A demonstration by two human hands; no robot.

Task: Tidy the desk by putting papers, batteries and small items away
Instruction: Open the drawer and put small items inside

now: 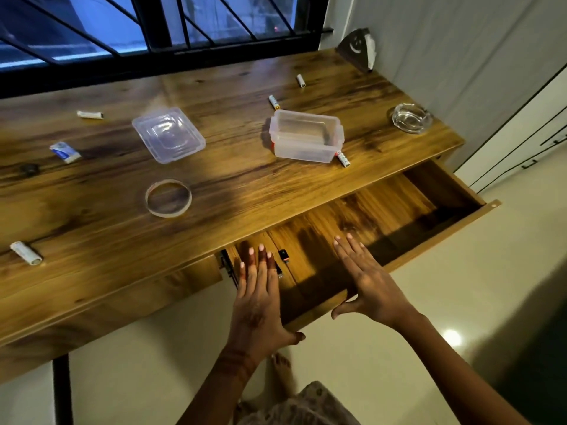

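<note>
Over the open drawer (383, 210), left hand (257, 299) and right hand (368, 280) are spread flat, fingers straight, holding nothing. Batteries (274, 101) lie scattered on the desk (245, 185), some near the box (306, 136).

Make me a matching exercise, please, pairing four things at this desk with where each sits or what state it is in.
1. tape ring
2. glass ashtray
3. lid
4. drawer

A. pulled open
B. flat, left of the clear box
C. at the right end of the desk
D. just in front of the lid

Pairs: 1-D, 2-C, 3-B, 4-A
</note>
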